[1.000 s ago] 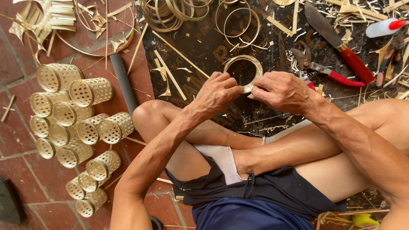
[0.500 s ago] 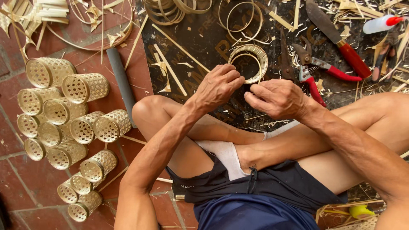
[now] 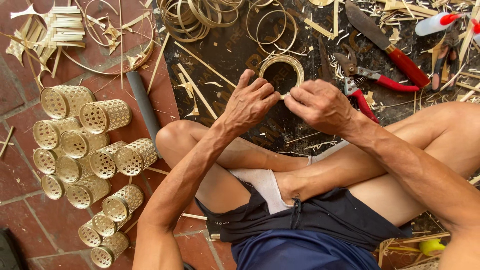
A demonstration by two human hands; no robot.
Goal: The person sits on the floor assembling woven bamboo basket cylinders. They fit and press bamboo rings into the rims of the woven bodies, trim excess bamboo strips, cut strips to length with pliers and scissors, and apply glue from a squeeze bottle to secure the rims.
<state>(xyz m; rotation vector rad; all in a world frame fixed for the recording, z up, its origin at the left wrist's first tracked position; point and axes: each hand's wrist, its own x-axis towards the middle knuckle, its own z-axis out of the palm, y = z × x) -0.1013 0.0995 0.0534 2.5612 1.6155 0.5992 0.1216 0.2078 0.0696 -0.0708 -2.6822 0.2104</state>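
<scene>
Both hands have drawn closer together since a moment ago and now meet at the near rim of the coiled pale bamboo-strip ring, which lies flat on the large dark board in front of the person's crossed legs. That board is the biggest thing here, littered with shavings and splints. Left of it, on the red brick floor, a heap of small woven bamboo cylinder baskets lies on its sides, open mouths showing. At the board's far edge, beyond the ring, sits a loose tangle of thin bamboo hoops. Right of the ring lies a long knife with a red handle, and nearer, just beside the right hand, red-handled pruning shears. A grey tube rests along the board's left edge.

The left hand pinches the ring's near edge with fingertips bent down; the right hand grips the same spot from the other side, thumb and forefinger closed on the strip. Fingertips of the two hands almost touch.
</scene>
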